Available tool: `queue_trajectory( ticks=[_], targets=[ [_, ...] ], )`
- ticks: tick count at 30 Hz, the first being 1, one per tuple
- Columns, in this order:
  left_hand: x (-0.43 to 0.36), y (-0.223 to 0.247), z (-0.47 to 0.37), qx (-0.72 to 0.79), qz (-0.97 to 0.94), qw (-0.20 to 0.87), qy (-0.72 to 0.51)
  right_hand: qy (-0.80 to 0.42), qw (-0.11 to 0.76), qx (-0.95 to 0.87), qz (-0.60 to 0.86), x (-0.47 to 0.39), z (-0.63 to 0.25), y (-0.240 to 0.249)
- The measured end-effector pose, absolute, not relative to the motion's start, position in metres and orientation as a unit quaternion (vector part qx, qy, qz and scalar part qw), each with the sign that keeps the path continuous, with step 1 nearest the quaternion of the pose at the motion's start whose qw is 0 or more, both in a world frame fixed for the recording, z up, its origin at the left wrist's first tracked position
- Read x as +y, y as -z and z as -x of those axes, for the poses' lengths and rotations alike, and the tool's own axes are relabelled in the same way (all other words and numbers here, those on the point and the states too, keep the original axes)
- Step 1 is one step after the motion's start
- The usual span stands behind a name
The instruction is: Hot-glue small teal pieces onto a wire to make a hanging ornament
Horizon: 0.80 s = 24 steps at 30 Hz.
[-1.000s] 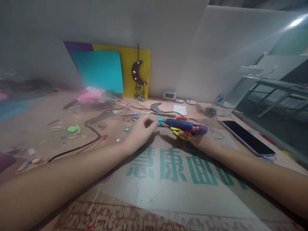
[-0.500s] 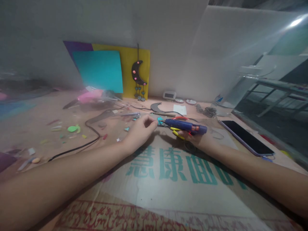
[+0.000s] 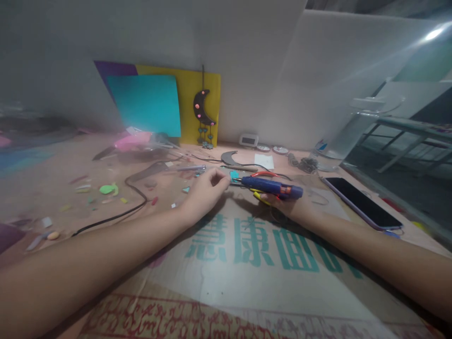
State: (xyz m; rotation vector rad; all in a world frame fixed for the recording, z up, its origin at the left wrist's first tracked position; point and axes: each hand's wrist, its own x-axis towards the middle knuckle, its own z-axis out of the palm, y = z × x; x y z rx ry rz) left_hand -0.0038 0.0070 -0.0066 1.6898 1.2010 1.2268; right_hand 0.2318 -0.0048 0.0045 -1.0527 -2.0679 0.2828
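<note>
head cam: we look down at a cluttered counter (image 3: 92,212). our right hand (image 3: 291,207) has its fingers wrapped round what looks like a blue glue gun (image 3: 270,185), nozzle pointing left. our left hand (image 3: 208,190) is opposite, thumb & forefinger tips close together by a small teal piece (image 3: 234,175); can't tell if they pinch it or just rest beside it. the teal piece is betw. the hands, nozzle tip at or v. near its edge. a yellow handle (image 3: 263,197) shows under the gun; unclear if held.

step in hand, we'd judge: nozzle being lined up w/ the teal piece. next move prob. calls for a steady left hand & fine tip control, fingers clear of the nozzle b/c it may be hot.

writing: big teal chinese characters on the cardboard sheet (image 3: 226,282) nearest us; we read approx. 慧康面, then more partly hidden by the right forearm. red curly pattern at the near edge, no words we can make out. no brand legible on the gun or the phone (image 3: 362,202) at right; the white display unit (image 3: 248,140) at back is too small to read.
</note>
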Motion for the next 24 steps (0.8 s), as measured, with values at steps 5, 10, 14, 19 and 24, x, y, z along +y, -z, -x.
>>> queue_trajectory(
  ticks=[5, 10, 14, 19, 24],
  targets=[
    [0.0079, 0.0085, 0.0043, 0.456, -0.650, 0.366, -0.484, -0.098, 0.392, -0.797, 0.450, -0.0046, -0.2320, -0.0024],
    [0.0084, 0.0072, 0.0041, 0.458, -0.642, 0.372, -0.490, -0.120, 0.388, -0.791, 0.458, -0.0029, -0.2331, 0.0001],
    [0.0083, 0.0067, 0.0045, 0.462, -0.640, 0.373, -0.488, -0.111, 0.386, -0.791, 0.462, -0.0023, -0.2330, 0.0000],
    [0.0092, 0.0075, 0.0050, 0.461, -0.643, 0.372, -0.487, -0.091, 0.400, -0.786, 0.464, -0.0016, -0.2323, 0.0014],
    [0.0102, 0.0088, 0.0055, 0.459, -0.642, 0.373, -0.488, -0.111, 0.408, -0.772, 0.475, -0.0055, -0.2282, -0.0045]
  ],
)
